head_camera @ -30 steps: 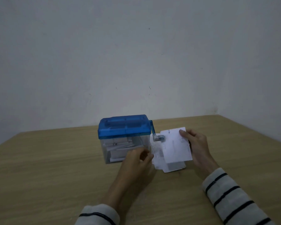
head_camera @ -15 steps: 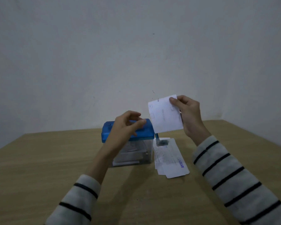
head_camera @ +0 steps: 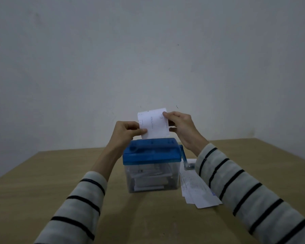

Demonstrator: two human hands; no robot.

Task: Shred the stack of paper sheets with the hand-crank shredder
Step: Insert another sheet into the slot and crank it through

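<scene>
The hand-crank shredder (head_camera: 151,153) has a blue lid over a clear bin with white paper pieces inside, and stands mid-table. Its blue crank (head_camera: 186,160) hangs down on the right side, untouched. A white printed sheet (head_camera: 153,123) stands upright over the lid, its lower edge at the lid's back. My left hand (head_camera: 126,132) pinches the sheet's lower left edge. My right hand (head_camera: 180,127) pinches its upper right edge. A stack of paper sheets (head_camera: 196,188) lies flat on the table to the right of the shredder, partly under my right sleeve.
The wooden table (head_camera: 33,187) runs back to a plain grey wall; its far edge and right corner are visible. My two striped sleeves reach in from the bottom on either side of the shredder.
My right hand lifted one sheet off the stack and carried it left over the shredder lid. My left hand rose from the table and took hold of the sheet's left edge.
</scene>
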